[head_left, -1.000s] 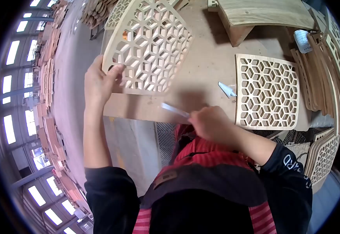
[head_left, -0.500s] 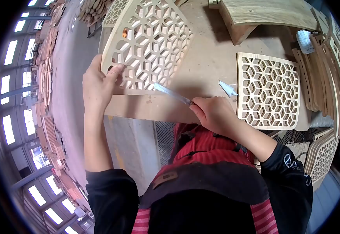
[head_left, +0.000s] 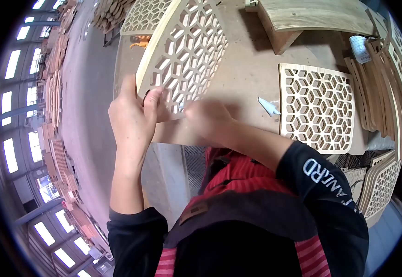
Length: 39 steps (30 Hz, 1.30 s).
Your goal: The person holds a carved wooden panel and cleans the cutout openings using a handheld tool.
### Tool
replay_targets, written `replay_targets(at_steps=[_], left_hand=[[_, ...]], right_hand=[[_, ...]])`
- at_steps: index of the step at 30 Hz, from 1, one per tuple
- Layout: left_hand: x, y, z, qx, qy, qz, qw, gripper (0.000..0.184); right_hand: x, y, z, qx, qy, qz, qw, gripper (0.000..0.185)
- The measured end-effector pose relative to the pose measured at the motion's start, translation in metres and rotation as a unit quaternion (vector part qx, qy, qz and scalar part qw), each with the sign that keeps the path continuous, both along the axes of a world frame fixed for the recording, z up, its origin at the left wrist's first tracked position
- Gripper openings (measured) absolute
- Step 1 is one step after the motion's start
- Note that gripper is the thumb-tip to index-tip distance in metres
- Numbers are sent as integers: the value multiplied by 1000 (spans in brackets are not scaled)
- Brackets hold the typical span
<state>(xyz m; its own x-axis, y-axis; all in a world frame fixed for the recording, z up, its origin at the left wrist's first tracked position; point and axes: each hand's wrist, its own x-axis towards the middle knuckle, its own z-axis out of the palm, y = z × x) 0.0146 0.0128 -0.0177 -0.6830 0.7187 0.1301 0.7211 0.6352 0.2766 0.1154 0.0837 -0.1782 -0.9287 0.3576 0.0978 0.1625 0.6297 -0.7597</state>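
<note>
My left hand (head_left: 134, 108) grips the lower left edge of a wooden lattice panel (head_left: 189, 60), thumb on the near face. The panel is tilted up on the table, its thick edge turned toward me. At its lower edge my right hand (head_left: 210, 120) is closed and smeared by motion. Only a bit of the pale blue strip (head_left: 181, 106) shows beside its fingers; the rest is hidden. To the right, a pointed pale blue piece (head_left: 269, 106) lies on the table, close to a second lattice panel (head_left: 318, 108) lying flat.
Behind the held panel lie another lattice panel (head_left: 143, 18) and an orange object (head_left: 140, 42). A wooden bench-like piece (head_left: 321, 18) stands at the back of the table (head_left: 242, 74). Curved wooden slats (head_left: 365, 92) and a white roll (head_left: 360, 49) sit at right.
My right hand has moved left with the pale blue strip to the panel's lower edge. The left hand has shifted right and turned the panel more edge-on, uncovering the orange object.
</note>
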Motion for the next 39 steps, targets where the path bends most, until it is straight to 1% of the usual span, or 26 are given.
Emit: replay_targets(at_steps=[1, 4, 7, 10, 13, 14, 15, 16, 17, 18, 19, 20, 22, 23, 25, 26, 28, 29, 32, 35, 38, 39], left_hand=[[-3, -2, -3, 20, -9, 0, 1000, 30], [-3, -2, -4, 0, 20, -2, 1000, 30], [-7, -1, -4, 5, 13, 7, 1000, 30], [-4, 0, -4, 38, -5, -11, 999, 29], [-1, 2, -6, 33, 12, -31, 999, 27], [0, 0, -5, 29, 20, -32, 999, 26], [0, 2, 1, 2, 2, 2, 1000, 26], [0, 1, 0, 20, 4, -12, 1000, 26], [-2, 0, -4, 40, 5, -24, 999, 26], [-4, 0, -7, 61, 5, -36, 997, 26], [-5, 0, -4, 37, -23, 0, 999, 26], [-5, 0, -2, 29, -17, 2, 999, 26], [-2, 2, -1, 12, -6, 4, 1000, 26], [-2, 0, -2, 23, -14, 0, 1000, 26], [-2, 1, -6, 54, -24, -12, 998, 26], [0, 2, -7, 49, -15, -17, 999, 26], [1, 1, -6, 35, 5, -20, 999, 26], [3, 4, 2, -4, -6, 17, 1000, 26], [0, 5, -1, 37, -32, 12, 999, 26], [0, 5, -1, 42, -15, 1, 999, 27], [1, 5, 1, 18, -22, 20, 999, 26], [1, 6, 0, 32, -26, 22, 999, 25]], right_hand=[[-8, -1, -1, -8, 27, -1, 1000, 19], [16, -4, -4, -3, -19, 23, 1000, 19], [63, 0, 23, -6, -83, 5, 996, 18], [55, -1, 13, -9, -8, -13, 1000, 16], [4, 1, 8, -73, 1, -14, 997, 20], [1, 2, 10, -83, 0, -20, 996, 21], [-2, 2, 13, -95, -1, -25, 995, 22], [-3, 2, 14, -105, -4, -31, 994, 24], [3, 0, 0, -51, 15, -12, 999, 13], [20, 3, 1, -42, 14, -13, 999, 13], [41, 3, 5, -35, 12, -12, 999, 13], [54, 3, 9, -30, 10, -11, 999, 12], [65, 5, 18, 14, -32, 4, 999, 12], [70, 4, 20, 34, -54, 9, 998, 12], [42, -2, -11, 59, 78, -8, 995, 12], [26, -4, -21, 72, 145, -16, 987, 12], [3, -3, -6, 115, 101, 2, 988, 12], [-2, -4, -2, 133, 77, 13, 988, 12], [32, -8, -9, 67, 92, 6, 993, 10], [72, 1, 18, 34, -16, -15, 999, 11], [44, 3, 0, 45, 59, -36, 997, 12], [27, 1, -7, 67, 90, -30, 993, 11]])
